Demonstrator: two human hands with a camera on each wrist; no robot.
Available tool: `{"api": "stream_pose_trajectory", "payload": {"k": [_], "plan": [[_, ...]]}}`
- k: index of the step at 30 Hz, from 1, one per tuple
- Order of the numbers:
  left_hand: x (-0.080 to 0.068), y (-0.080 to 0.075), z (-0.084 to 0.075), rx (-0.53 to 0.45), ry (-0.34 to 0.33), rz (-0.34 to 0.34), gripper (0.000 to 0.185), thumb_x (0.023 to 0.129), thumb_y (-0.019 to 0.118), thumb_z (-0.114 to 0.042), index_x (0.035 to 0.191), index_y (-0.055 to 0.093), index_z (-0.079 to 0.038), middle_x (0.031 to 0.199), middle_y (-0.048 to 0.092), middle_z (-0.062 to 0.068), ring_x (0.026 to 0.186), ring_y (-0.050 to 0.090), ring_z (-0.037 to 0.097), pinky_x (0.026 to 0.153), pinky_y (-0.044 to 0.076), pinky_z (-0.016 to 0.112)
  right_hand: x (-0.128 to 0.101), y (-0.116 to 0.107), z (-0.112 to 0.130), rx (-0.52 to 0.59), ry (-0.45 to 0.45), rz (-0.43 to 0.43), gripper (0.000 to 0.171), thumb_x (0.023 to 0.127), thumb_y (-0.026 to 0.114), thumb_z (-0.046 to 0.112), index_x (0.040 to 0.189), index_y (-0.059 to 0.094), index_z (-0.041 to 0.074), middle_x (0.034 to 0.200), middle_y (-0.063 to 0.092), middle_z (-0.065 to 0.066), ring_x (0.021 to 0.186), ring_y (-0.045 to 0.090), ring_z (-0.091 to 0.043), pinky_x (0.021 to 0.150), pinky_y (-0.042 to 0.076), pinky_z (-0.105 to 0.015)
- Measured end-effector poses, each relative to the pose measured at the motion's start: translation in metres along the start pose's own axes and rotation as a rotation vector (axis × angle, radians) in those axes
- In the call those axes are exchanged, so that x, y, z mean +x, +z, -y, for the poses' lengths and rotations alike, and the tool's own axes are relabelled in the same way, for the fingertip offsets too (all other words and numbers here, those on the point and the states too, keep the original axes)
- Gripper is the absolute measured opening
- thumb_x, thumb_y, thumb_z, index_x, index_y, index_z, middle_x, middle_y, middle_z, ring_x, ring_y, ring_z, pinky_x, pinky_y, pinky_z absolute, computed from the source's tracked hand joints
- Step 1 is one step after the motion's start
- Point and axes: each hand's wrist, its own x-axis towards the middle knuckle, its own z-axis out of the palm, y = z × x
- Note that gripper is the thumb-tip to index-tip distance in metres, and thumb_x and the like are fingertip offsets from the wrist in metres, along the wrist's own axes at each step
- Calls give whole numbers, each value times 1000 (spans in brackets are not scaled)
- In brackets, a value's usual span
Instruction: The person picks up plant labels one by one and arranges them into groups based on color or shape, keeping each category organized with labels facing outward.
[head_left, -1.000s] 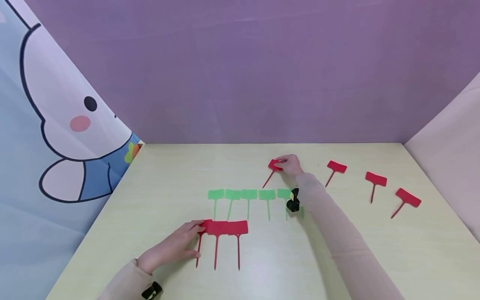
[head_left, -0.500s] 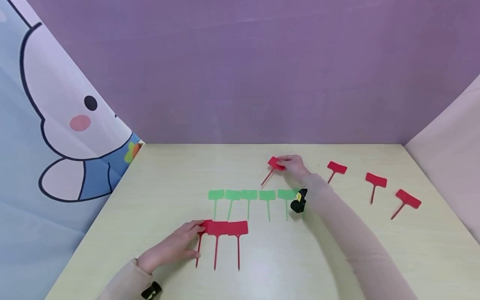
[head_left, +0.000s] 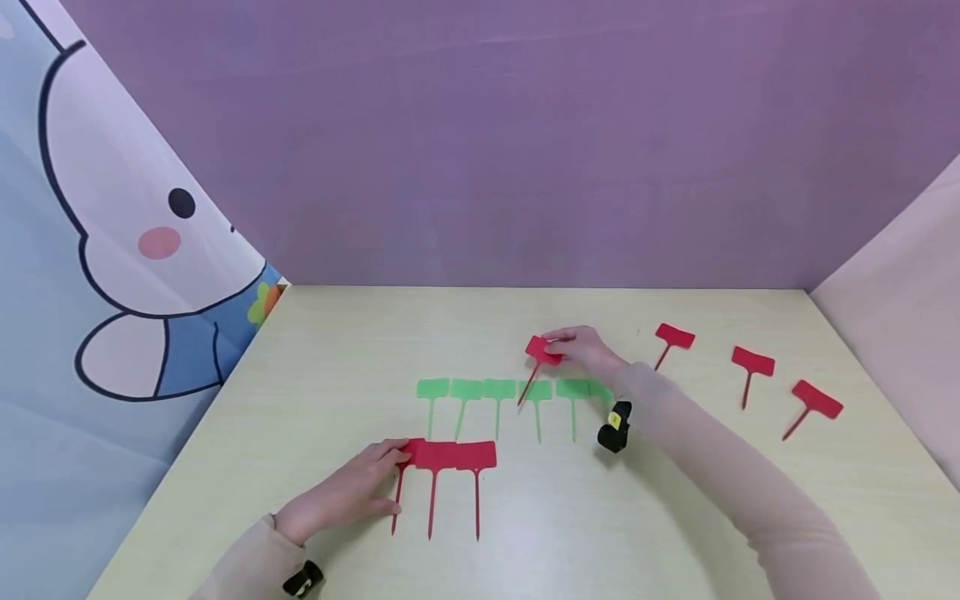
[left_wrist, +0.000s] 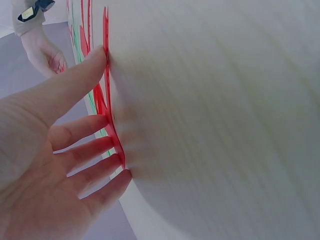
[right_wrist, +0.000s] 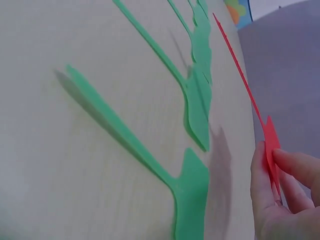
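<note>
My right hand (head_left: 561, 347) pinches the head of a red plant label (head_left: 540, 350) and holds it off the table, its stake slanting down over a row of green labels (head_left: 495, 389). The right wrist view shows the same red label (right_wrist: 270, 145) between thumb and fingers (right_wrist: 280, 200), above the green labels (right_wrist: 197, 100). My left hand (head_left: 384, 479) lies flat with straight fingers on the leftmost label of a near row of three red labels (head_left: 453, 456). In the left wrist view its fingers (left_wrist: 75, 150) touch that red label (left_wrist: 107, 100).
Three more red labels lie apart at the right: (head_left: 674, 337), (head_left: 752, 362), (head_left: 816, 399). The pale table (head_left: 337, 350) is closed in by a purple back wall, a cartoon curtain on the left and a pale wall on the right.
My right hand has lifted the red label from the far table and carried it nearer and slightly left, over the green row. The left hand has stayed still.
</note>
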Motion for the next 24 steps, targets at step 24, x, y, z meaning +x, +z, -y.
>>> {"api": "stream_pose_trajectory", "payload": {"k": [24], "plan": [[-1, -2, 0, -12, -5, 3, 65, 71, 73, -28, 122, 46, 3, 129, 40, 14, 116, 40, 30, 91, 40, 42, -49, 35, -8, -30, 46, 173, 29, 80, 63, 5, 108, 61, 1, 90, 62, -6, 78, 59, -14, 72, 50, -29]]}}
